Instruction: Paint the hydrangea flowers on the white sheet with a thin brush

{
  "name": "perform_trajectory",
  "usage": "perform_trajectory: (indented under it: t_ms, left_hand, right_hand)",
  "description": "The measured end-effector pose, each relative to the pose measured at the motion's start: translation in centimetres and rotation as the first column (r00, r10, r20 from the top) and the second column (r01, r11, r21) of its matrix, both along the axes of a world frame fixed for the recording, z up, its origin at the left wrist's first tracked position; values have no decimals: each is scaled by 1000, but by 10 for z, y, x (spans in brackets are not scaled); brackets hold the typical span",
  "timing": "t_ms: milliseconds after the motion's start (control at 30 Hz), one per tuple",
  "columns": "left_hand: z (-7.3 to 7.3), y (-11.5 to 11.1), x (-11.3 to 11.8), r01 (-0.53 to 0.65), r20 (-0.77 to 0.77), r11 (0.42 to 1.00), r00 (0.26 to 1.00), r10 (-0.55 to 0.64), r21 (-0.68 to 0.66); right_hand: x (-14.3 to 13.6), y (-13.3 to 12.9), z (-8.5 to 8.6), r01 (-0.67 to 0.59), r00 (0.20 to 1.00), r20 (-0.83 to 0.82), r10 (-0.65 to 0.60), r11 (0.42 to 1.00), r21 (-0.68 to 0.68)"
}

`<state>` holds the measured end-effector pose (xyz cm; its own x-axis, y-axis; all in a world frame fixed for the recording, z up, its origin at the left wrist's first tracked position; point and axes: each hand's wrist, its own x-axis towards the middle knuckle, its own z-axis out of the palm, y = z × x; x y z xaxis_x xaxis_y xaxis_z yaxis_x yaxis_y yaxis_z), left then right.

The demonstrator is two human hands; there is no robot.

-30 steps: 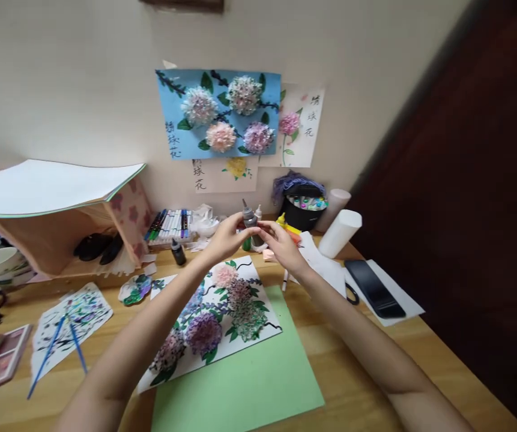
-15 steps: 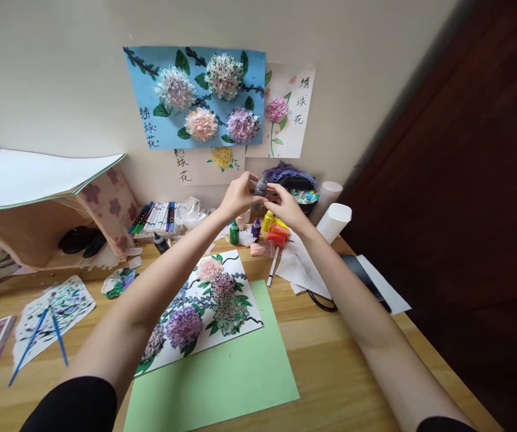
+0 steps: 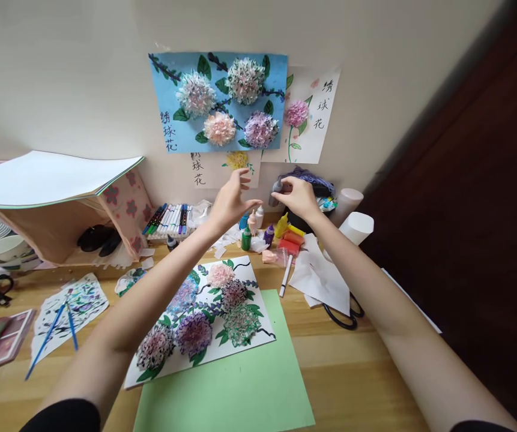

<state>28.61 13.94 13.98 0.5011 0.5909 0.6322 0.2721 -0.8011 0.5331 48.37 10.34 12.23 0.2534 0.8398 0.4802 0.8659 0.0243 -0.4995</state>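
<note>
My right hand (image 3: 301, 197) grips a small grey squeeze bottle (image 3: 275, 193), raised over the back of the desk near the wall. To its left, my left hand (image 3: 235, 201) hangs in the air with thumb and fingers apart and nothing in them. Small paint bottles stand below the hands: a green bottle (image 3: 246, 239), a purple bottle (image 3: 269, 235) and a yellow bottle (image 3: 281, 225). Nearer to me, a white sheet with textured flower balls and painted leaves (image 3: 204, 333) lies partly on a green sheet (image 3: 231, 393).
A blue flower picture (image 3: 163, 96) hangs on the wall. At left are a box with a white top (image 3: 60, 177), markers (image 3: 172, 219) and two blue brushes (image 3: 46, 348) on stained paper. Scissors (image 3: 346, 321) lie partly under white paper (image 3: 316, 273); white rolls (image 3: 358, 227) stand at right.
My hands have moved apart. The left hand has come off the grey bottle and opened; the right hand keeps hold of it. The whole view has shifted slightly.
</note>
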Motion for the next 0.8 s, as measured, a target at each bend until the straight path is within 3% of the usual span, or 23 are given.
perform_trajectory:
  t_ms: [133, 267, 367, 500, 667, 800]
  left_hand:
    - [3, -22, -70, -110, 46, 990, 993, 106, 89]
    - [-5, -50, -138, -293, 10, 951, 956, 294, 101]
    - [-14, -67, -183, -474, 68, 878, 880, 469, 72]
    - [-28, -82, -234, -667, 197, 745, 727, 658, -23]
    - [-57, -96, -286, -775, 151, 622, 606, 781, -111]
    - [-80, -104, -315, -845, 95, 515, 506, 857, -143]
  right_hand:
    - [6, 20, -9, -13, 988, 149, 38, 986, -166]
    - [7, 35, -25, 10, 965, 252, 74, 949, -316]
    - [7, 43, -35, 59, 945, 317, 77, 915, -399]
    - [7, 51, -43, 111, 920, 381, 94, 869, -482]
    - [5, 58, -52, 149, 890, 433, 139, 811, -566]
    - [4, 62, -57, 156, 877, 442, 188, 760, -631]
